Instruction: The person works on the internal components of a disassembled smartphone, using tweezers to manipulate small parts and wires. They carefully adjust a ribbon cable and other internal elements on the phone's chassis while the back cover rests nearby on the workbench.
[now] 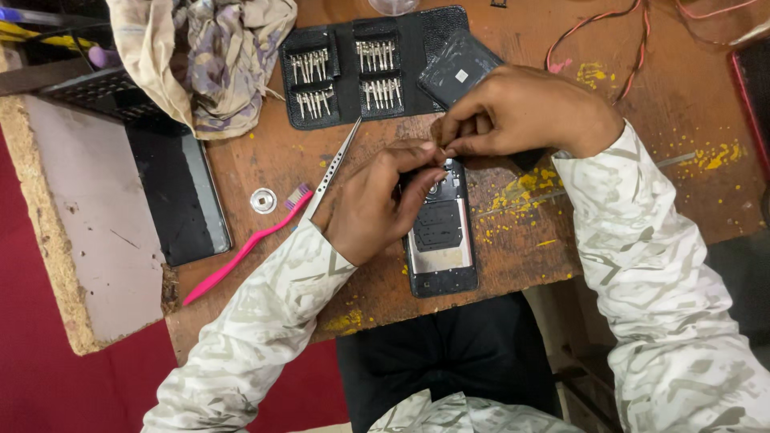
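Opened phone (441, 240) is lying flat on the wooden bench (642, 120). Left hand (373, 204) is gripping tweezers (333, 168); right hand (521, 112) is pinching something tiny at its top edge. Likely light, fragile; best held by its rim.

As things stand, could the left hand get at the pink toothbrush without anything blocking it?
Probably yes. The pink toothbrush lies on the wooden table just beside the left hand, with nothing between them. But that hand already holds metal tweezers and rests on the opened phone, so it isn't free.
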